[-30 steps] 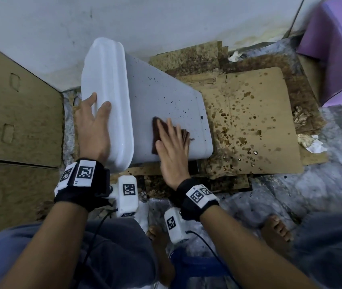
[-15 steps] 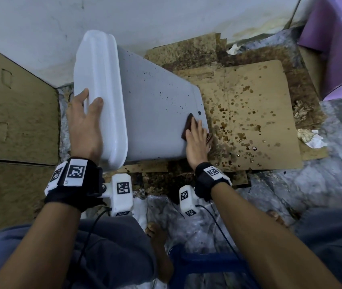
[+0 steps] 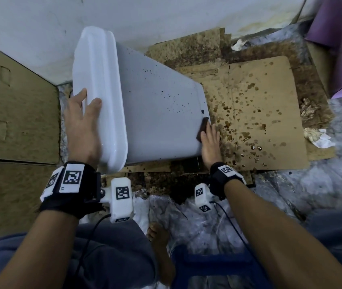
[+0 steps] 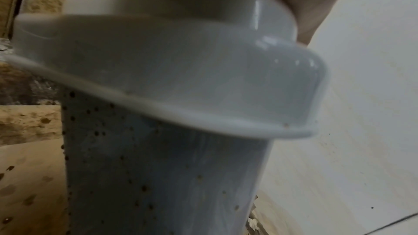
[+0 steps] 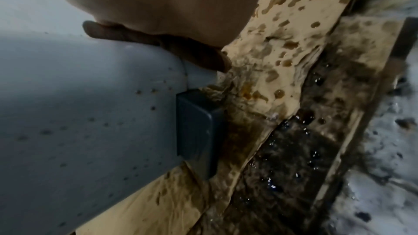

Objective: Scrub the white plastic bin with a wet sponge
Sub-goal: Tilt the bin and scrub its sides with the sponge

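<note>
Pressing sponge (image 3: 202, 130), mostly hidden | right hand (image 3: 210, 143) flat | left hand (image 3: 82, 130) flat on bin (image 3: 157, 113)

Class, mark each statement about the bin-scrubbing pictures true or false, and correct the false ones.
1. The white bin lies on its side. True.
2. The right hand presses the sponge near the bin's bottom edge. True.
3. The left hand holds a second sponge. False: it rests on the bin's rim end and holds nothing.
4. The bin's side is spotless. False: dark specks dot it.
5. The cardboard beside the bin is dry and clean. False: brown drops spatter it.
</note>
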{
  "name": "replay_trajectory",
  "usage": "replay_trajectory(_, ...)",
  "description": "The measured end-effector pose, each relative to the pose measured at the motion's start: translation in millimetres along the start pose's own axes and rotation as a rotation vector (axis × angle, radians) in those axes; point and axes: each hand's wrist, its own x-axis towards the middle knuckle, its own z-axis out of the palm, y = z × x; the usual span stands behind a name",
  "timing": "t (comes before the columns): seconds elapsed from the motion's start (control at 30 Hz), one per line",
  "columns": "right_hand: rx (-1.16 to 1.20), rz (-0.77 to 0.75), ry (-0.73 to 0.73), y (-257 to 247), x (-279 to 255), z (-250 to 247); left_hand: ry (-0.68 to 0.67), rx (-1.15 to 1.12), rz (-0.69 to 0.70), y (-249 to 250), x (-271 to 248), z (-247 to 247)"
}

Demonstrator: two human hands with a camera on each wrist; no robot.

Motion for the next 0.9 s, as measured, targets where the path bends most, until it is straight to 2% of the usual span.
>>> replay_trajectory(0.1, 0.016, -0.008, 0.045, 5, 6, 8, -0.001, 0.000, 0.000, -1, 1, 1)
replay_trajectory(0.2, 0.075, -0.005, 0.057, -13, -7, 19, -0.003, 0.006, 0.004, -2, 1, 0)
replay_trajectory(0.33, 0.072, -0.250, 0.036, -42, -36, 24, -0.013, -0.001, -0.005, -3, 1, 1)
replay_trajectory(0.4, 0.096, -0.275, 0.033, -38, -34, 26, -0.012, -0.006, -0.005, -3, 1, 0)
replay_trajectory(0.47, 0.104, -0.235, 0.055, -28, -25, 22, -0.012, -0.016, -0.010, -4, 2, 0)
replay_trajectory(0.63, 0.131, 0.108, 0.041, -1, 10, 6, -0.014, -0.028, -0.024, -4, 1, 0)
replay_trajectory(0.8, 0.116, 0.092, 0.111, -10, -2, 23, -0.007, -0.010, -0.022, -3, 1, 1)
replay_trajectory(0.9, 0.102, -0.044, 0.127, -39, -33, 34, -0.008, -0.008, -0.033, -4, 2, -1)
